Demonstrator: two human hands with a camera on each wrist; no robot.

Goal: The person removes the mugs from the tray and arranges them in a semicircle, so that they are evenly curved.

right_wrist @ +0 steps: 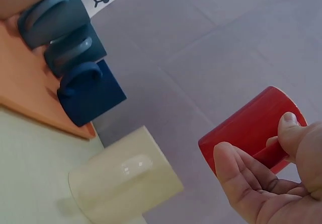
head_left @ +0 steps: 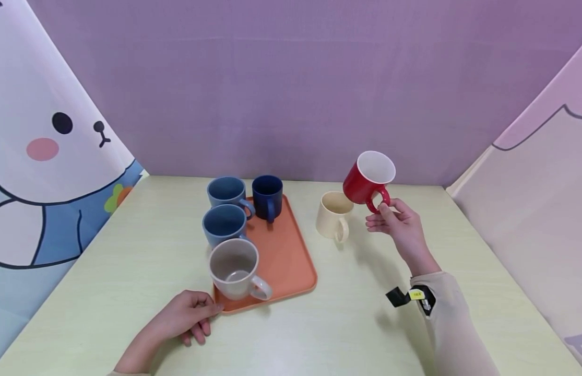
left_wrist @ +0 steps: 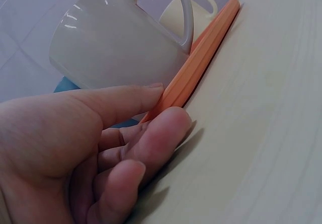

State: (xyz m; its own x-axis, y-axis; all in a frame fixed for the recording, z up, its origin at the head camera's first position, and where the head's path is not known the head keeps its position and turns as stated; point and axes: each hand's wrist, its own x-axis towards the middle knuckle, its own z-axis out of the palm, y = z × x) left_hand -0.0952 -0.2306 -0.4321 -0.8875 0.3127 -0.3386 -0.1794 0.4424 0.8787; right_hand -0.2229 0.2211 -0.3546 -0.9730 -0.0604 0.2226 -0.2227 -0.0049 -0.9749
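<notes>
My right hand (head_left: 403, 227) pinches the handle of a red mug (head_left: 358, 185) with a white inside, holding it tilted in the air. Just left of that mug, a cream mug (head_left: 329, 218) stands on the table. At the orange tray's (head_left: 291, 261) near left corner, my left hand (head_left: 185, 315) pinches the rim between thumb and fingers. On the tray's left side stand a grey mug (head_left: 229, 277) and two blue-grey mugs (head_left: 225, 224), lined up front to back. A navy mug (head_left: 267, 201) stands at the tray's far end. The left wrist view shows the thumb (left_wrist: 133, 100) on the tray rim.
The pale table (head_left: 366, 334) meets a purple backdrop (head_left: 291, 94) behind the tray. Cartoon-printed cloth (head_left: 42, 183) stands at the left, and a pale panel (head_left: 530, 219) at the right. A dark strap device (head_left: 415, 297) sits on the right sleeve.
</notes>
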